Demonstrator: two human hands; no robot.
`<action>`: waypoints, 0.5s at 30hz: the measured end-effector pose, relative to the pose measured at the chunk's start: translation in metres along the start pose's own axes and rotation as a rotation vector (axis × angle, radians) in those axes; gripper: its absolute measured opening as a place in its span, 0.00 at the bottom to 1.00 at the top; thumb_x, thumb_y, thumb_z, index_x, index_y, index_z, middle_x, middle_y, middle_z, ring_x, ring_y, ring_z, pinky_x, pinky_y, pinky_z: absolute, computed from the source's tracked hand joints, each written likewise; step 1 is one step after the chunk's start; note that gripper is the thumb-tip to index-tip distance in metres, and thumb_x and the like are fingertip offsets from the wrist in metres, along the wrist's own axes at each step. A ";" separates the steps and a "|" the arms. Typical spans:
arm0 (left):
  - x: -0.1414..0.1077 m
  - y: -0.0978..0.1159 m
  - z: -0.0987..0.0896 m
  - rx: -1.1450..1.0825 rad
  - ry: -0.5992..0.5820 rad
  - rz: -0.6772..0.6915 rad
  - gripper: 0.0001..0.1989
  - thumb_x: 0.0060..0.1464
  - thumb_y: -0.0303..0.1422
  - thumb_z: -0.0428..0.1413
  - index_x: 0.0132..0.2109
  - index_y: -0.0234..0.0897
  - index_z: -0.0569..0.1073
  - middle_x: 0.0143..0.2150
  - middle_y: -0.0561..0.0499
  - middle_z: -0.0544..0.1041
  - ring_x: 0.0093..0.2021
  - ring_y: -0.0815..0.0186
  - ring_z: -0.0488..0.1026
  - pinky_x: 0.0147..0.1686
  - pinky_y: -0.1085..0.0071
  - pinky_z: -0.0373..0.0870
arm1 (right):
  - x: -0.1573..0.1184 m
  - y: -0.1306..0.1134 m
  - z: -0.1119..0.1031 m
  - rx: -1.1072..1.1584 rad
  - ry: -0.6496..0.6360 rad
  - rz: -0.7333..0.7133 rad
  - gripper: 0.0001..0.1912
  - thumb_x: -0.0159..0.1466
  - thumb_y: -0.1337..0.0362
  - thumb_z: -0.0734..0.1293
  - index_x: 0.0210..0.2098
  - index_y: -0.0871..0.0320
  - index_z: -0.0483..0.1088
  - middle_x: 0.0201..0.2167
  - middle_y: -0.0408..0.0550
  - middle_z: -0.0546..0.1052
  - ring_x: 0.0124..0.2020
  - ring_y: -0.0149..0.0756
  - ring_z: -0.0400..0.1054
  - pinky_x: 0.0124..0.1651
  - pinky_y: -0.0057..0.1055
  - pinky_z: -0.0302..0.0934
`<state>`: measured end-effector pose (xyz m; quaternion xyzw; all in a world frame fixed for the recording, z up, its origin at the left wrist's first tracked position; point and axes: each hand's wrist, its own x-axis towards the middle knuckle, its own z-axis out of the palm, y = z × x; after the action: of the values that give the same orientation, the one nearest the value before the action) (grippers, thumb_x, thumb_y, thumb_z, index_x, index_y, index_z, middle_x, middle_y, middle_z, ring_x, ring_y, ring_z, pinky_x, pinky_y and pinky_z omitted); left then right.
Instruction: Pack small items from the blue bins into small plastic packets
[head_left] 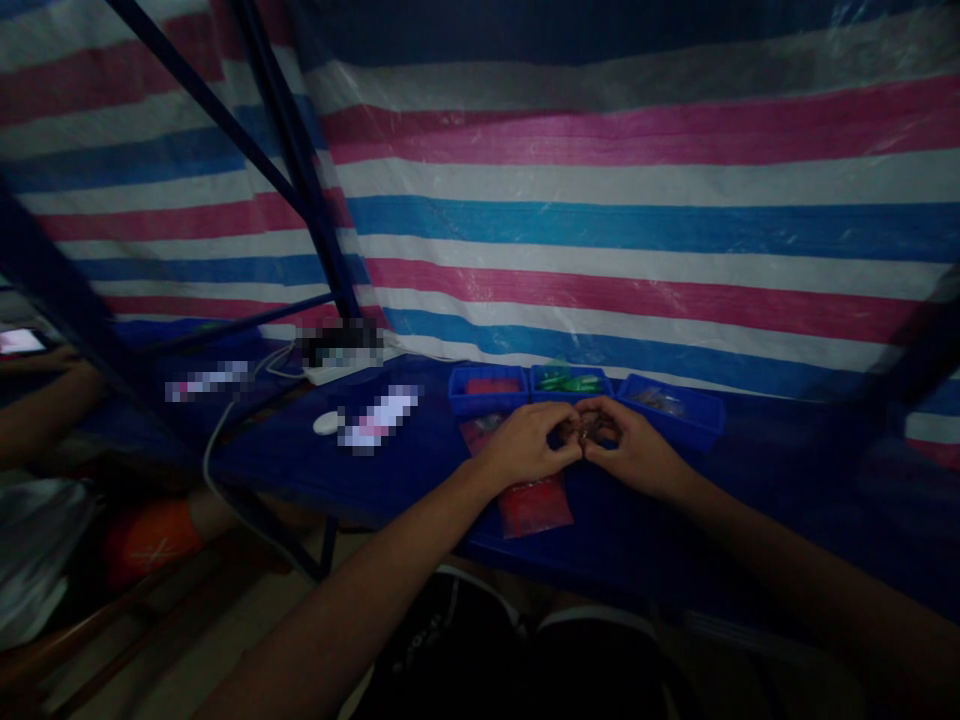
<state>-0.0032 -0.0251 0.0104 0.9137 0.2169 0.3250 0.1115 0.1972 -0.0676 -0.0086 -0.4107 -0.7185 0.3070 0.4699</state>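
Landmark: the middle blue bin (568,381), holding green pieces, is taken as the reference for every place below.

Small piece: a small dark object (583,428), too dim and too small to be identified, is held just in front of the middle blue bin, above the blue table (420,470).

Left hand: the left hand (525,443) is curled nearly shut, with its fingertips (571,447) pinched onto the small piece from the left.

Right hand: the right hand (637,447) is likewise curled close, its thumb and forefinger meeting the same piece from the right; the two hands touch at the piece.

Position against the fingers: the piece is enclosed between the fingertips of both hands, mostly covered by them; whether it is one part or two pressed together cannot be told.

Nearby: a red packet (534,505) lies on the table in front of the landmark, partly under the left wrist; a bin with red contents (487,386) stands left of the landmark and a third bin (671,405) right of it.

Risk, slipping: the piece could be dropped, because it is gripped only at the fingertips and the light is poor.

Risk, loss: if released, it would probably fall onto the dark table or roll off the near edge, where it would be hard to find.

Risk, misalignment: any fitting may be done crooked, since the view is blocked by the fingers.
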 end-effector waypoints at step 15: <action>-0.001 -0.005 -0.005 0.022 0.025 -0.029 0.08 0.58 0.29 0.56 0.45 0.36 0.74 0.42 0.47 0.80 0.43 0.61 0.77 0.47 0.65 0.72 | 0.002 0.001 -0.008 0.099 0.072 0.048 0.15 0.62 0.61 0.73 0.48 0.55 0.73 0.39 0.46 0.77 0.40 0.35 0.74 0.47 0.34 0.70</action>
<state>-0.0086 -0.0209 0.0123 0.9076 0.2351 0.3321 0.1033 0.2042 -0.0648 -0.0059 -0.4146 -0.6752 0.3383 0.5076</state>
